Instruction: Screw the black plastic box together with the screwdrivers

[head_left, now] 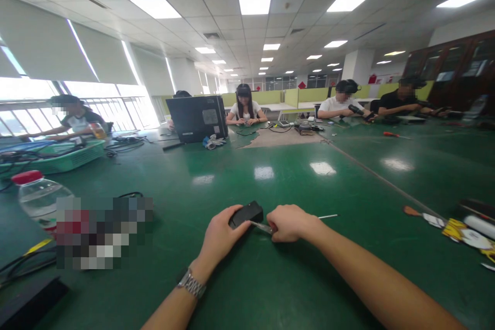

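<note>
My left hand (pixel 220 234) is closed round a small black box-shaped case (pixel 246 213), fingers along its far side and thumb along its near edge. My right hand (pixel 292 221) is wrapped round a narrow silvery metal tool (pixel 264 227) with a bit of red at the grip. The tool's thin tip points left and meets the near edge of the case, beside my left thumb. Its handle is hidden inside my fist, so its exact kind does not show. A thin white stick (pixel 328 216) shows just beyond my right wrist.
On the left are a water bottle (pixel 42 198), black cables, a green basket (pixel 73 157) and a black block (pixel 33 301). Scissors with yellow handles (pixel 488 254) and other tools lie right. A black computer case (pixel 197 119) stands across the green table (pixel 240 170); several people sit around.
</note>
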